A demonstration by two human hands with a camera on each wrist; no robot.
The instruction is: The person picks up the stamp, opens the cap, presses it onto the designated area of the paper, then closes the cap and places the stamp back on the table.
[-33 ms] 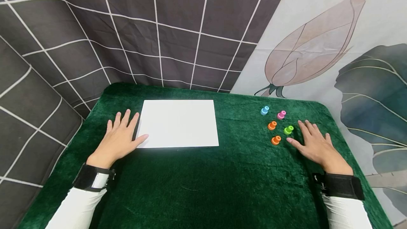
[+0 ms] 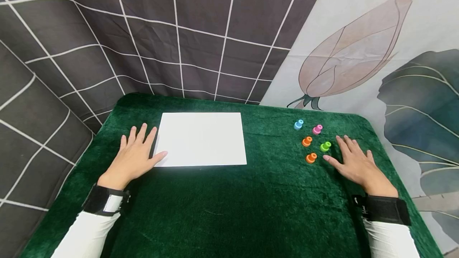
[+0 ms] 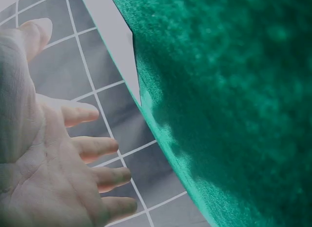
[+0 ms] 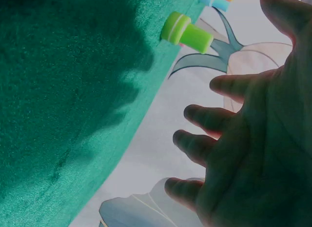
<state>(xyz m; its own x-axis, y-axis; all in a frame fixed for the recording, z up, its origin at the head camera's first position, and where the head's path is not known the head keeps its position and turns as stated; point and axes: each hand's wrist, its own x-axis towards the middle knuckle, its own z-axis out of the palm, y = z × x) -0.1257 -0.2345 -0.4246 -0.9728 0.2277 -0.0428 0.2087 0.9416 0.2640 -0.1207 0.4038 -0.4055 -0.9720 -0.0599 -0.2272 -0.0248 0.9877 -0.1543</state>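
Note:
My left hand [image 2: 133, 158] is spread with straight fingers beside the left edge of a white rectangular sheet [image 2: 201, 139]; its thumb overlaps the sheet's near left corner. In the left wrist view its bare palm [image 3: 53, 163] shows, apart from the cloth. Over on the right, my right hand [image 2: 356, 166] has its fingers extended and holds nothing. Its thumb and index finger are nearest a green plastic peg [image 2: 325, 146] with a wide round base and narrower stem. Similar pegs stand close by: blue [image 2: 298, 124], pink [image 2: 317, 129] and two orange, one farther [image 2: 306, 141] and one nearer [image 2: 311, 158].
Dark green plush cloth [image 2: 222, 214] covers the table. Behind it and along the left hangs grey fabric with a white grid [image 2: 201, 47]. A pale curtain [image 2: 279, 86] printed with a pink bud and leaves hangs at the right. Both wrists wear black straps.

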